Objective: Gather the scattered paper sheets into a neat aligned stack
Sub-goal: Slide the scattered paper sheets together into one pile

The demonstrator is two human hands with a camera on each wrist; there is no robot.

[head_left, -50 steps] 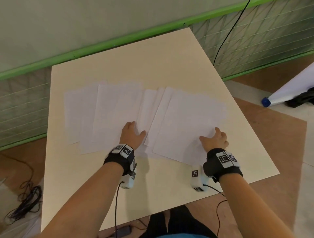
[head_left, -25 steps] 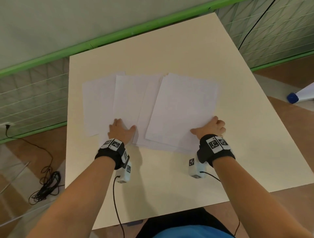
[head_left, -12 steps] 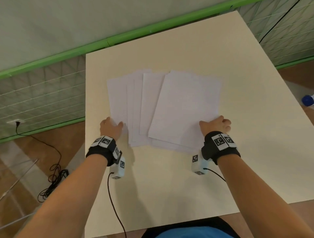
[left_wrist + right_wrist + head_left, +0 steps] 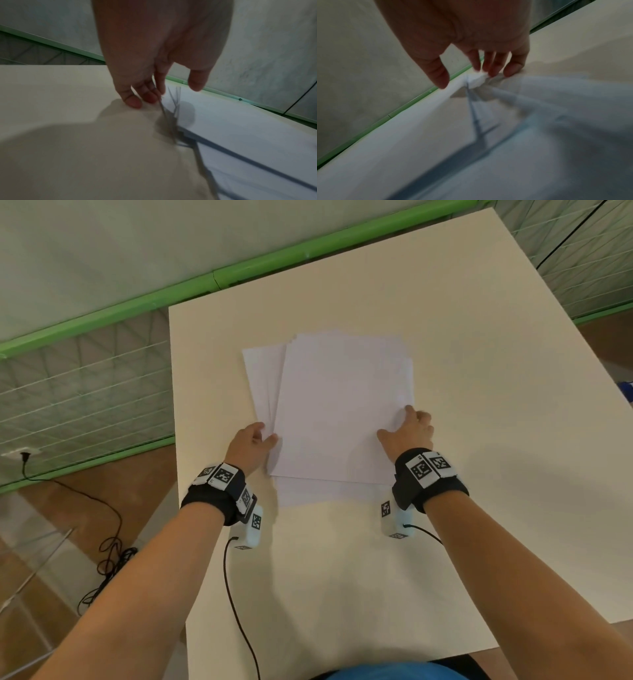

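Several white paper sheets [image 4: 342,405] lie overlapped in a rough pile on the cream table [image 4: 479,371]. One sheet sticks out at the left [image 4: 262,378] and another at the near edge. My left hand [image 4: 267,433] stands at the pile's left edge, fingers [image 4: 135,101] straight down on the table against the fanned sheet edges [image 4: 173,108]. My right hand [image 4: 399,424] is at the right edge, thumb lying over the top sheet. In the right wrist view its fingertips [image 4: 489,70] press into a slightly buckled paper edge [image 4: 476,81]. Neither hand grips a sheet.
A green rail [image 4: 239,275] and mesh fence run behind the table. Black cables [image 4: 109,559] lie on the floor at the left. Wrist camera cables [image 4: 239,611] trail over the near tabletop. A blue object [image 4: 627,392] shows at the right edge.
The sheets were spread wide across the table. Both hands have slid inward, drawing them into one narrower overlapped pile. The left hand has moved from on top of the sheets to their left edge.
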